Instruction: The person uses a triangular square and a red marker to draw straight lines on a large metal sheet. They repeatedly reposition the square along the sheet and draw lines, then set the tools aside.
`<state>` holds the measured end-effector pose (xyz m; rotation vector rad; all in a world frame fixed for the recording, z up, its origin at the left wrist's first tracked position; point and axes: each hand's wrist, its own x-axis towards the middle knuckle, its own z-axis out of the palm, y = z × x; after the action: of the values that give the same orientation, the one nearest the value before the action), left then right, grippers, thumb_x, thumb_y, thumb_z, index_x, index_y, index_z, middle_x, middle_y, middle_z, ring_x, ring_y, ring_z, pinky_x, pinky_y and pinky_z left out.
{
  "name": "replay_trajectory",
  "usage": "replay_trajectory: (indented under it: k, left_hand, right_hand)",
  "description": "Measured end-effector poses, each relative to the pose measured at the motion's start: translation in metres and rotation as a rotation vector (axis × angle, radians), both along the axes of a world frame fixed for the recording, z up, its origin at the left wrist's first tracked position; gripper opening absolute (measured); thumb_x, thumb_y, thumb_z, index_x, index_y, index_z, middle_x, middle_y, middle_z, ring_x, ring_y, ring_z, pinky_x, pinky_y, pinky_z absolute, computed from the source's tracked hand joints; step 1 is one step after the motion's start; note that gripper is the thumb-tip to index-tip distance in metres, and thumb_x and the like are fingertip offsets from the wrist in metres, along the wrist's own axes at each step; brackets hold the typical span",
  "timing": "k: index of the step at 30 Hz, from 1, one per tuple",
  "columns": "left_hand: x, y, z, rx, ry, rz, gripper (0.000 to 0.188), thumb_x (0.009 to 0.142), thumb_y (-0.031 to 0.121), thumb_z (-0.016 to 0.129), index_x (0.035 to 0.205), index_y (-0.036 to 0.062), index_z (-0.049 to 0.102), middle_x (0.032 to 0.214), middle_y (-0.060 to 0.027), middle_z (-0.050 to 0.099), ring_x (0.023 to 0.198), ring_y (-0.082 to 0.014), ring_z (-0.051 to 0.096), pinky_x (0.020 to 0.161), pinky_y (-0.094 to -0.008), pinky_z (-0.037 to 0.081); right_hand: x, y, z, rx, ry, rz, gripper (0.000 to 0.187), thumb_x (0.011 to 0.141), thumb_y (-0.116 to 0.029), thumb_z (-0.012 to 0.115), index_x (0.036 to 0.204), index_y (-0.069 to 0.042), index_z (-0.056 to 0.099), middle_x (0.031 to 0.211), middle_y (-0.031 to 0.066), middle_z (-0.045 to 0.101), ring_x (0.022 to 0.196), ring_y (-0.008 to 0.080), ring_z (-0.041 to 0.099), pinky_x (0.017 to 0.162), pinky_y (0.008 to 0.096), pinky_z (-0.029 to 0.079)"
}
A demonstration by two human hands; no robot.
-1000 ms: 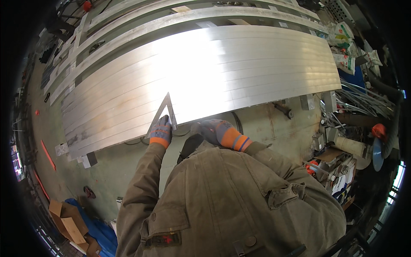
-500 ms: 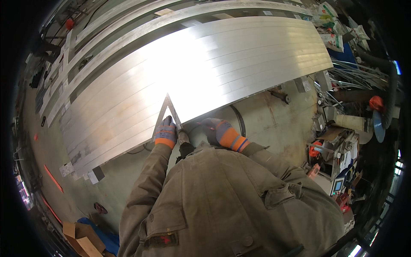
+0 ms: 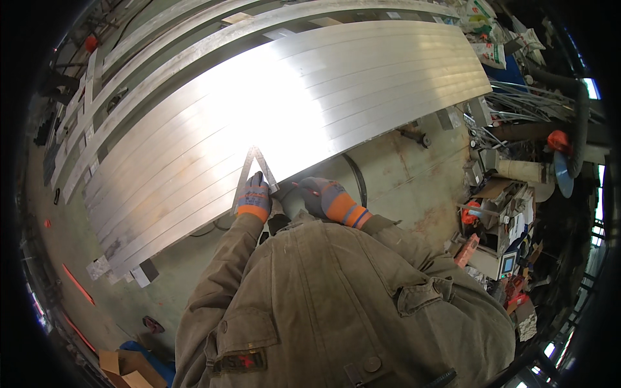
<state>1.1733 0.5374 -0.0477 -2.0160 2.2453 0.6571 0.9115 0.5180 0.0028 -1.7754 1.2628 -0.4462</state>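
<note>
A wide panel of pale metal planks (image 3: 381,71) lies in front of me, with a strong glare over its middle. On its near edge rests a metal set square (image 3: 244,171), its pointed corner facing away from me. My left hand (image 3: 254,196), in a grey and orange glove, is closed on the set square between its two arms. To the right, my right hand (image 3: 331,200), in a matching glove, is held just off the panel's near edge with its fingers curled. Something thin and reddish shows at those fingers, too small to make out.
Long metal beams (image 3: 187,55) run behind the panel. An angle grinder (image 3: 416,138) lies on the floor beyond the near edge, and a black hose (image 3: 358,178) curves nearby. At right stands a cluttered cart (image 3: 501,213); an open cardboard box (image 3: 129,368) sits lower left.
The whole view has shifted slightly, with the panel and the surroundings a little farther left. Both hands stay nearly where they were, the left still on the set square.
</note>
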Motion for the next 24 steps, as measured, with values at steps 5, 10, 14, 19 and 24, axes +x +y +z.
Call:
replay_trajectory:
  k: [5,10,14,19,24]
  left_hand:
    - [0.002,0.0,-0.008,-0.03,-0.034,-0.025,0.041,0.099,0.016,0.071,0.136,-0.0018,0.073,0.165,-0.0192,0.056,0.142,-0.037,0.061,0.117,-0.0455,0.054]
    - [0.003,0.004,-0.012,-0.065,-0.004,-0.016,0.041,0.098,0.014,0.071,0.136,-0.0015,0.072,0.164,-0.0212,0.058,0.143,-0.0388,0.061,0.117,-0.0468,0.053]
    - [0.005,0.008,-0.013,-0.055,0.094,0.04,0.042,0.097,0.012,0.072,0.136,-0.0016,0.07,0.164,-0.0229,0.056,0.144,-0.0413,0.06,0.118,-0.0485,0.052]
    - [0.008,0.01,-0.018,0.008,0.102,0.042,0.046,0.095,0.012,0.074,0.138,-0.0015,0.068,0.168,-0.0227,0.051,0.148,-0.0437,0.057,0.121,-0.0489,0.05]
    - [0.006,0.012,-0.019,-0.026,0.112,0.062,0.041,0.097,0.014,0.073,0.136,-0.0009,0.069,0.167,-0.0227,0.054,0.147,-0.0431,0.059,0.12,-0.0497,0.052]
  right_hand:
    - [0.004,-0.012,0.022,0.014,0.057,0.033,0.029,0.104,-0.026,0.071,0.129,-0.014,0.079,0.107,0.0164,0.078,0.092,0.0335,0.071,0.082,0.0434,0.058]
    - [0.006,-0.015,0.021,0.045,0.05,0.05,0.031,0.108,-0.036,0.067,0.122,-0.011,0.079,0.116,0.0204,0.08,0.108,0.0433,0.075,0.094,0.0475,0.059]
    - [0.007,-0.019,0.005,0.052,0.002,0.062,0.035,0.104,-0.023,0.07,0.136,-0.013,0.076,0.111,0.0157,0.079,0.094,0.0296,0.074,0.084,0.0415,0.059]
    - [0.001,-0.023,0.005,0.068,0.105,0.103,0.034,0.104,-0.022,0.071,0.136,-0.012,0.075,0.114,0.0154,0.079,0.096,0.0268,0.074,0.086,0.04,0.059]
    - [0.001,-0.024,0.005,0.071,0.066,0.065,0.032,0.105,-0.029,0.07,0.131,-0.012,0.077,0.113,0.017,0.079,0.099,0.0322,0.075,0.088,0.0431,0.059]
